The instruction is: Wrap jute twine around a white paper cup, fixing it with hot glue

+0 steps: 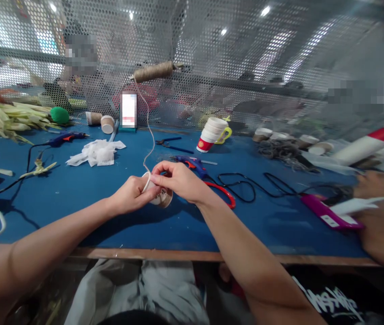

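My left hand (pixel 132 194) is closed around a small paper cup (pixel 164 198), which lies tilted just above the blue tabletop; my fingers hide much of it. A pale twine (pixel 152 135) runs down from a spool (pixel 153 72) on the mesh and meets the cup between my hands. At the cup's upper end my right hand (pixel 180 180) pinches the twine with thumb and fingertips. Right behind my right hand lies a blue glue gun (pixel 193 163), and a red curved handle or loop (pixel 224 193) shows beside my right wrist.
Stacked paper cups (pixel 211 135) stand at the back, near pliers (pixel 178 145). Corn husks (pixel 9 117), a green ball (pixel 59 116), a second glue gun (pixel 66 139) and crumpled white packets (pixel 97 152) are left. Rightwards lie a black cord (pixel 246 180), a purple power strip (pixel 329 212) and another person's arm (pixel 381 225).
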The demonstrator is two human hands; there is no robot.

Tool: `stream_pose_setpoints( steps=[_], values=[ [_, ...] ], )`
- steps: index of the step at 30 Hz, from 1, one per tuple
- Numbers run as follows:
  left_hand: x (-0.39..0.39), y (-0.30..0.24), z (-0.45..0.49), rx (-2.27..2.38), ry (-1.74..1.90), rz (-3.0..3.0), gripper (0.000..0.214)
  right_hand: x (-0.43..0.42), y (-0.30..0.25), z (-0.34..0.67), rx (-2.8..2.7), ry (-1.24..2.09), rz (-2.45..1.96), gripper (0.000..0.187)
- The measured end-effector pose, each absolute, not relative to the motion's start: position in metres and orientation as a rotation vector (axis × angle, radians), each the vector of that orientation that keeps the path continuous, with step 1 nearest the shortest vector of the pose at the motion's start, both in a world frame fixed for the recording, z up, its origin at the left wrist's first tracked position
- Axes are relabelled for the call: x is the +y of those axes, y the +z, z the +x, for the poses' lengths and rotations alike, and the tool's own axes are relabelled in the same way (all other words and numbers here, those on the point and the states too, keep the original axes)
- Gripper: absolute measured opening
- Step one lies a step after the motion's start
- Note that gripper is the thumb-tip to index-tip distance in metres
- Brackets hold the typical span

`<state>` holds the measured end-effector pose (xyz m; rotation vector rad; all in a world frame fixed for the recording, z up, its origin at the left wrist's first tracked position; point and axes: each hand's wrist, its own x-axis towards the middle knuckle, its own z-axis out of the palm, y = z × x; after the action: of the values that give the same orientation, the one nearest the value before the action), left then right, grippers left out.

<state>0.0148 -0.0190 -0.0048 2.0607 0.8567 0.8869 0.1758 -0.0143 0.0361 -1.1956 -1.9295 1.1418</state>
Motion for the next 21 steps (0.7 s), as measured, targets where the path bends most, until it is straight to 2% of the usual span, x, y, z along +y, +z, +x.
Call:
stream_pose_setpoints(
  steps=[8, 21],
  values=[
    [-0.0134, -0.0003, 0.0141, 1.017, 0.919, 1.494, 0.048, -0.0138, 0.0416, 0.1803, -1.632, 0.905, -1.010, 0.015],
    [-0.0161, -0.0014, 0.0143, 0.922, 0.946, 1.523, 0.043, -0.0109, 0.0364, 0.1821, -1.636, 0.819, -1.103, 0.015]
  ],
)
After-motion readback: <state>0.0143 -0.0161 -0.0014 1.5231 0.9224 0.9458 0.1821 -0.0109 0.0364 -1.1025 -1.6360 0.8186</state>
